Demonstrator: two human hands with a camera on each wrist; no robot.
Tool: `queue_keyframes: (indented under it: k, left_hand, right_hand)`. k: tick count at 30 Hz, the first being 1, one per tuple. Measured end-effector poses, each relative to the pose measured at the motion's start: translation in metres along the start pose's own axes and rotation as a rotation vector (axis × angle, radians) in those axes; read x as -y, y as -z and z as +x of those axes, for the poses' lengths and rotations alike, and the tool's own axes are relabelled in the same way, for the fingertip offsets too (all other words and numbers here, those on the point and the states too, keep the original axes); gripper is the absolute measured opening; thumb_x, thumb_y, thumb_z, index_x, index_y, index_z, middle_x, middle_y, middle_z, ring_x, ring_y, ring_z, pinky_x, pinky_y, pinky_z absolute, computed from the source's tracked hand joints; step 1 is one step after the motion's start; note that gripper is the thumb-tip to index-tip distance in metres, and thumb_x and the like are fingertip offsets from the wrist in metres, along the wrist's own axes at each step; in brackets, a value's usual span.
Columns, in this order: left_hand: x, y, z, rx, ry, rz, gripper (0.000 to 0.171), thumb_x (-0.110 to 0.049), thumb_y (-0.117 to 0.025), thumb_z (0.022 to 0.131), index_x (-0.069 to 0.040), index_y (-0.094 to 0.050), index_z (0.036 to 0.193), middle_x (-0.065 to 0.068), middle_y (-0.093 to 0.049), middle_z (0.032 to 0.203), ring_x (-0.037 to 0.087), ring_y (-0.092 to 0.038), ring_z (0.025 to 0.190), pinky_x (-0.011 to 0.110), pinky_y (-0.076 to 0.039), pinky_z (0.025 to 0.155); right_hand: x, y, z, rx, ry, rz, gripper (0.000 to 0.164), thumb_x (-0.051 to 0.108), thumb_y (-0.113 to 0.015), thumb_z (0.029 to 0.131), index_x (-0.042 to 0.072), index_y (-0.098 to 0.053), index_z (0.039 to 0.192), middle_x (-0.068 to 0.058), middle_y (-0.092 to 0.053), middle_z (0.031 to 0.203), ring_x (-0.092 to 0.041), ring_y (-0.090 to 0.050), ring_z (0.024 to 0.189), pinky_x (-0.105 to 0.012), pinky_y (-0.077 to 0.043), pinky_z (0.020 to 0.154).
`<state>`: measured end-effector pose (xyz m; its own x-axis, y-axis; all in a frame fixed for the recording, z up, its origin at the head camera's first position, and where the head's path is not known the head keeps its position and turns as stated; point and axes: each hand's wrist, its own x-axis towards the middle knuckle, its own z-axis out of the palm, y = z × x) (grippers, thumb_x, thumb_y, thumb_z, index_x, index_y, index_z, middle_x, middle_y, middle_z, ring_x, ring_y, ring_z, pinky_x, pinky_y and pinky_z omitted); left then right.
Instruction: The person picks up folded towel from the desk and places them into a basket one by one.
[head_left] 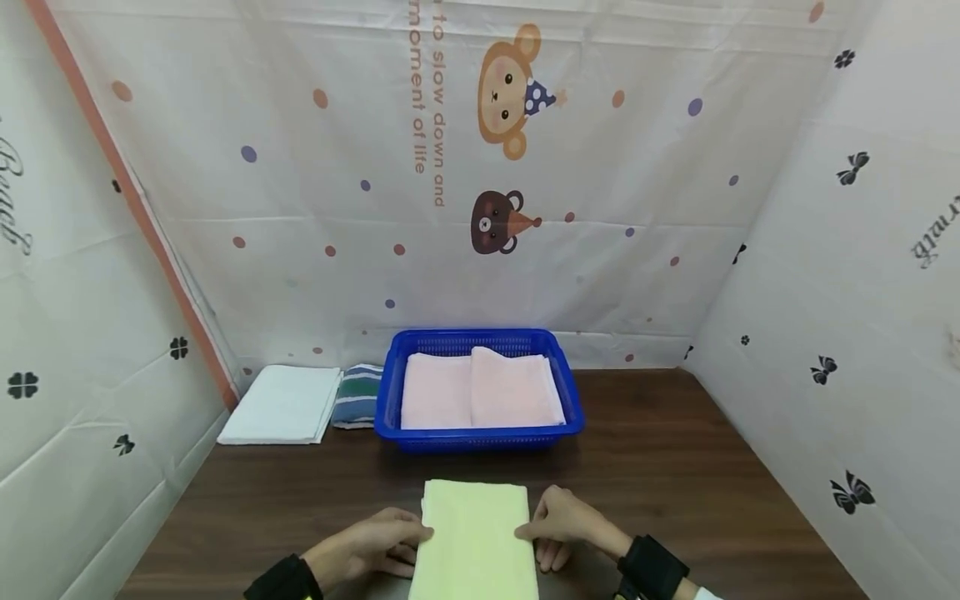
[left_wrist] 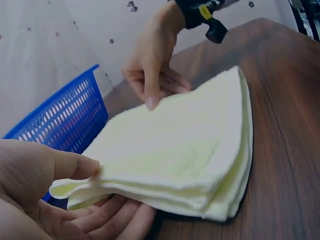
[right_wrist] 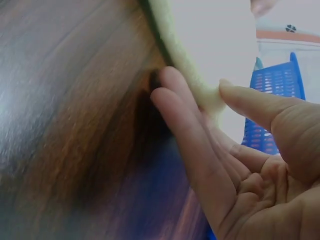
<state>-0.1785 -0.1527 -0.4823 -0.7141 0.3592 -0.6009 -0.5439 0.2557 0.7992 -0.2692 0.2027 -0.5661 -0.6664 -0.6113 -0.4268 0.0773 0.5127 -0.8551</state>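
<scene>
The left hand [head_left: 378, 543] pinched the left side of a folded yellow cloth [head_left: 476, 542], thumb on top and fingers beneath. The right hand [head_left: 562, 527] pinched its opposite side, thumb likewise on top. The cloth, layered and roughly rectangular, was in the front part of the brown worktop [head_left: 675, 475], between the side edges. Beyond it, near the middle of the worktop's far edge, stood a blue basket [head_left: 480, 437] with folded pink cloths [head_left: 516, 392] inside. Just left of the basket lay a striped cloth [head_left: 358, 400], and a folded white cloth [head_left: 281, 406] occupied the far left corner.
</scene>
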Motion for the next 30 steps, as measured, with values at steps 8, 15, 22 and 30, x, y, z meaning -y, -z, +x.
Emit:
queue_keyframes:
  k: [8, 15, 22, 30]
  left_hand:
    - [0.005, -0.013, -0.014, -0.113, -0.03, 0.1, 0.03, -0.031, -0.07, 0.096, -0.002, -0.073, 0.1, 0.007, -0.073, 0.085, 0.012, -0.07, 0.07, 0.027, -0.063, 0.065]
    - [0.002, -0.013, -0.014, -0.223, 0.014, 0.105, 0.022, -0.024, -0.074, 0.093, -0.005, -0.063, 0.088, 0.008, -0.072, 0.082, 0.014, -0.069, 0.07, 0.029, -0.063, 0.064]
    - [0.002, -0.013, -0.007, -0.226, 0.022, 0.128, 0.016, -0.017, -0.069, 0.096, -0.001, -0.067, 0.1, 0.01, -0.072, 0.087, 0.016, -0.07, 0.074, 0.032, -0.064, 0.068]
    - [0.001, -0.02, -0.007, -0.206, -0.039, 0.122, 0.029, -0.015, -0.063, 0.1, 0.003, -0.061, 0.122, 0.01, -0.073, 0.091, 0.017, -0.071, 0.076, 0.033, -0.063, 0.068]
  right_hand:
    - [0.065, -0.025, -0.049, -0.051, 0.021, 0.002, 0.028, 0.027, -0.075, 0.094, 0.001, -0.07, 0.104, -0.008, -0.074, 0.074, -0.015, -0.072, 0.06, -0.035, -0.062, 0.056]
    - [0.1, -0.037, -0.068, -0.06, -0.007, 0.01, 0.024, 0.026, -0.073, 0.095, 0.004, -0.074, 0.085, -0.007, -0.072, 0.067, -0.007, -0.066, 0.052, -0.03, -0.06, 0.052]
    - [0.089, -0.038, -0.067, -0.052, 0.021, -0.001, 0.028, 0.034, -0.073, 0.095, 0.009, -0.073, 0.084, -0.003, -0.071, 0.067, -0.008, -0.068, 0.055, -0.03, -0.061, 0.054]
    - [0.096, -0.05, -0.066, -0.177, -0.009, 0.094, 0.021, 0.019, -0.07, 0.097, -0.001, -0.069, 0.102, -0.006, -0.07, 0.076, -0.013, -0.067, 0.062, -0.034, -0.062, 0.058]
